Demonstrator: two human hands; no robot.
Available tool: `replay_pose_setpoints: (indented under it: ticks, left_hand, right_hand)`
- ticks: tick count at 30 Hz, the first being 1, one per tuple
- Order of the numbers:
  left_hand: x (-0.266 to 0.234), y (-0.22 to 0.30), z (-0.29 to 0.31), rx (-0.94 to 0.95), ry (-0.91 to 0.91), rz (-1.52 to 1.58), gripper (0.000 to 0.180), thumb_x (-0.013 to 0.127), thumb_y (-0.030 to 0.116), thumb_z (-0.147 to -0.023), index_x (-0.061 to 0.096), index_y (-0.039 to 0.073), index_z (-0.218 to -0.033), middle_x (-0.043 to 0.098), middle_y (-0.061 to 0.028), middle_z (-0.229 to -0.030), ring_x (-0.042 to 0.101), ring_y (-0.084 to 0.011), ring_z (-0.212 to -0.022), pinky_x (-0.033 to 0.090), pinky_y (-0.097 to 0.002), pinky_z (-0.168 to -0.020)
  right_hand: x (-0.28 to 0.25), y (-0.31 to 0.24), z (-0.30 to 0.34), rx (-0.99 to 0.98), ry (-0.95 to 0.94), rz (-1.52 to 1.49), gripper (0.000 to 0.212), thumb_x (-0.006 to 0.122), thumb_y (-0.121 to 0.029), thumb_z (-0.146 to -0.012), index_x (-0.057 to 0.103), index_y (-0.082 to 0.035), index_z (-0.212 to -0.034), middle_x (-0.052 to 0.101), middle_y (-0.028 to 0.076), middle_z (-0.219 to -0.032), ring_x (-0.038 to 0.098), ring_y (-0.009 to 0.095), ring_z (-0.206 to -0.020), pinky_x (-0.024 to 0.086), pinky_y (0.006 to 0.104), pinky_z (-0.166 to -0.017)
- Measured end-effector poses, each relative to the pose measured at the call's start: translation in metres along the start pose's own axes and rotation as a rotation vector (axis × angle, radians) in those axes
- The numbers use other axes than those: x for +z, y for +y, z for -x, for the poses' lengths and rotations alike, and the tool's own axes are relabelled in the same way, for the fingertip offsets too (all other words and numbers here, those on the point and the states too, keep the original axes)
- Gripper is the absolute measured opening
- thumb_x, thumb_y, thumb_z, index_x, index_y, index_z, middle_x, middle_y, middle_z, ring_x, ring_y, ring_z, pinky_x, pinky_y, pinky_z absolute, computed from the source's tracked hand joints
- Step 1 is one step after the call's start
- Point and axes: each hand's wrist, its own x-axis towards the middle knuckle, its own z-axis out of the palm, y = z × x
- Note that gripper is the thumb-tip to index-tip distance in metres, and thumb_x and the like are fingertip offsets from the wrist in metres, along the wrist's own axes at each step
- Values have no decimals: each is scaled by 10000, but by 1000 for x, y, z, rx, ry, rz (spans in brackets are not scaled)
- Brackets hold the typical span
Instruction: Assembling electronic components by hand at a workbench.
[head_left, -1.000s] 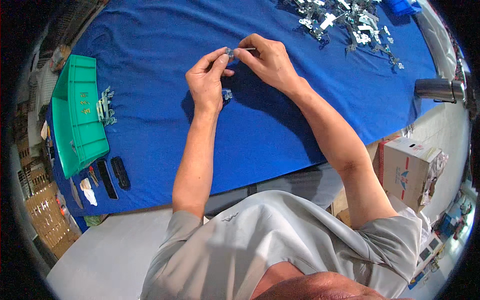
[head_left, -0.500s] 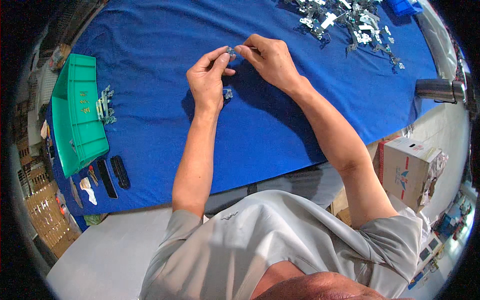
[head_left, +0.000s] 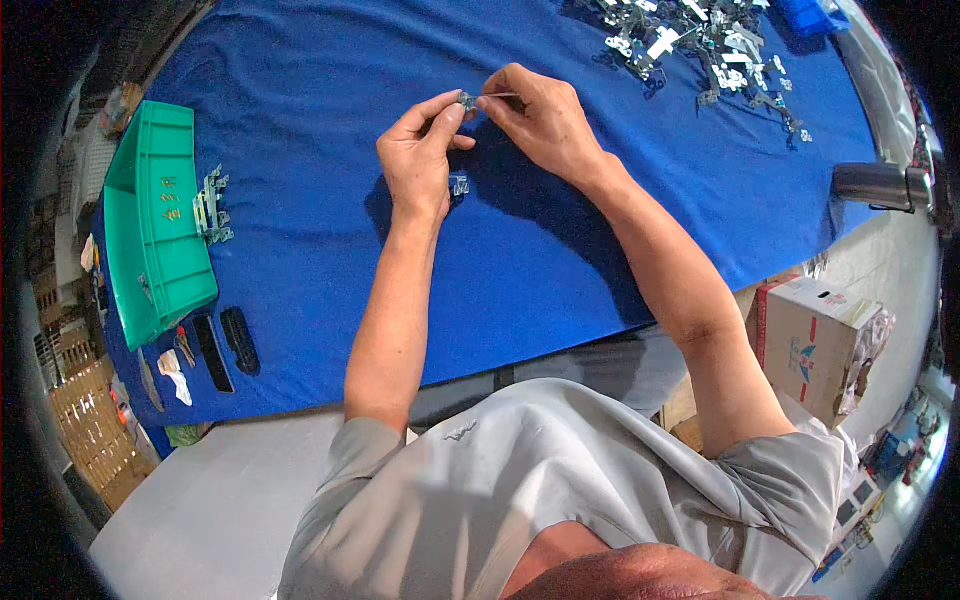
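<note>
Over the blue cloth, my left hand [head_left: 418, 155] pinches a small metal part [head_left: 467, 101] between thumb and fingertips. My right hand [head_left: 535, 110] comes at it from the right, its thumb and forefinger closed on a thin, pale, needle-like rod [head_left: 503, 95]. The rod's tip is at or very near the part; contact is too small to make out. Beside my left wrist another small metal piece [head_left: 459, 185] lies on the cloth.
A green plastic bin [head_left: 178, 230] stands on the left, with several metal pieces [head_left: 212, 207] against its side. Below lie two black bar-shaped items [head_left: 239, 341] [head_left: 213, 354]. A heap of metal parts [head_left: 690, 40] is at the far right, near a blue tray [head_left: 812, 16].
Both hands have shifted slightly, the left a little to the right. The thin rod in my right hand now shows more plainly, sticking out past the fingers.
</note>
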Motion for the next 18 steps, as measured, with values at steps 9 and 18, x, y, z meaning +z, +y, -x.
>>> replay_pose_setpoints:
  ticks: [9, 18]
  left_hand:
    - [-1, 1, 0, -11, 11, -2, 194, 651, 23, -901, 674, -41, -1083, 711, -134, -999, 704, -200, -892, 571, -245, -613]
    - [3, 5, 2, -28, 3, 10, 195, 663, 17, -886, 685, -37, -1072, 710, -137, -969, 704, -184, -844, 587, -239, -583]
  right_hand:
    - [-5, 3, 0, 5, -70, 119, 200, 688, -164, -902, 616, 1, -989, 665, 124, -786, 623, 158, -601, 488, 312, -537]
    - [-7, -7, -1, -19, -58, 34, 160, 675, -153, -888, 611, -20, -949, 653, 127, -762, 629, 231, -655, 494, 346, -579]
